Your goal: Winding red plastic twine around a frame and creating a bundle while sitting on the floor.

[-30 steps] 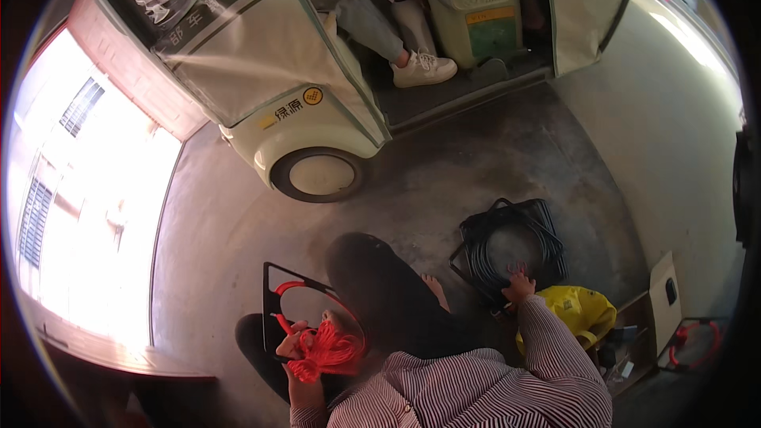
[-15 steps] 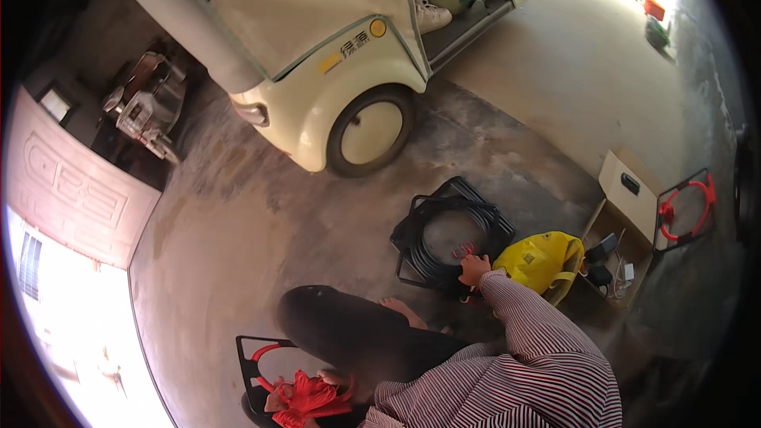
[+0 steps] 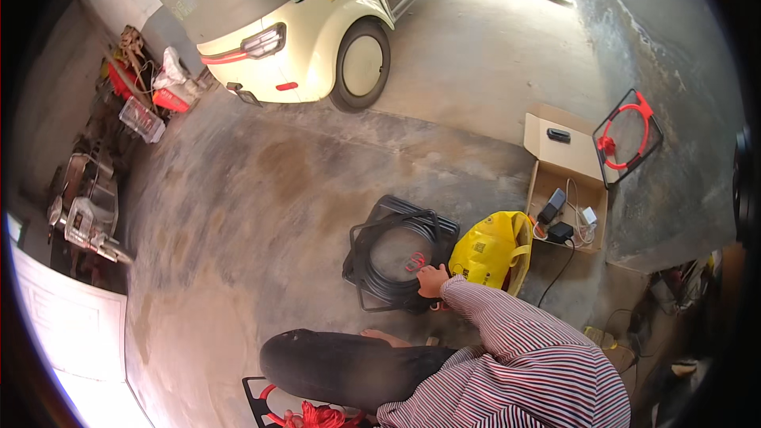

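Note:
My right hand (image 3: pixel 433 280) reaches to the near right edge of a stack of black rectangular frames with rounded rings (image 3: pixel 390 292). Its fingers curl over the edge, next to small red loops (image 3: pixel 415 261) inside the rings. Low at the bottom edge, my left hand (image 3: pixel 292 421) is partly cut off, its fingers against a bunch of red cord (image 3: pixel 321 414). That bunch lies by another black frame (image 3: pixel 255 400) with a red ring, partly hidden by my dark-clothed leg. A yellow bag (image 3: pixel 482 250) stands right beside my right wrist.
An open cardboard box (image 3: pixel 541 190) at right holds chargers and cables, with a dark device (image 3: pixel 559 135) on its flap. A red-ringed black frame (image 3: pixel 652 133) leans beyond it. A cream three-wheeled vehicle (image 3: pixel 317 71) stands ahead; a metal machine (image 3: pixel 87 218) is far left.
My view has swung, so the vehicle sits higher and further left, and more of the right side shows. Both hands stay at the same things.

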A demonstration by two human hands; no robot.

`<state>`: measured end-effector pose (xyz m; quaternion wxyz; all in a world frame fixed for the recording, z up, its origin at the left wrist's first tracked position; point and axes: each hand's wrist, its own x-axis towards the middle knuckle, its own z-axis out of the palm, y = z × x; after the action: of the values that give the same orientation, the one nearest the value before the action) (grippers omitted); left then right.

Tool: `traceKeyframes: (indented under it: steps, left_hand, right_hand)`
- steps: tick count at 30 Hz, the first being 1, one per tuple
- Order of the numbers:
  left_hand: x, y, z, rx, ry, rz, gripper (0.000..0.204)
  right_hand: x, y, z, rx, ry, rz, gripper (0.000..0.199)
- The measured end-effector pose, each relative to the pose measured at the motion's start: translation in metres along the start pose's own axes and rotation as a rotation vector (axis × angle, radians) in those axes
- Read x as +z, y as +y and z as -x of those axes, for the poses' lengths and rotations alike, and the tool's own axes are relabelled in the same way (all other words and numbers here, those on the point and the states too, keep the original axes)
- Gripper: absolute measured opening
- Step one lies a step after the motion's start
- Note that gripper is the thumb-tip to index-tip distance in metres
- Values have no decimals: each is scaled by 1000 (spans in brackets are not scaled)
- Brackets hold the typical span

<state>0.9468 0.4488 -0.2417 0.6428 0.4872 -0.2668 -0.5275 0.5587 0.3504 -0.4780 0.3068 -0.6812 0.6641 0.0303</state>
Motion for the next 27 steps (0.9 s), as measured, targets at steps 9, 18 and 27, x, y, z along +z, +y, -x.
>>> traceKeyframes:
  steps: [9, 18, 27]
  left_hand:
    - [41, 46, 0, -72, -4, 23, 20]
    - [83, 95, 9, -88, -31, 49, 20]
    - [101, 181, 64, 67, 135, 134, 20]
  right_hand:
    - [-50, -29, 44, -8, 161, -87, 46]
    - [-150, -134, 76, -251, 284, -417, 54]
    - [-304, -303, 245, -1184, 133, -787, 48]
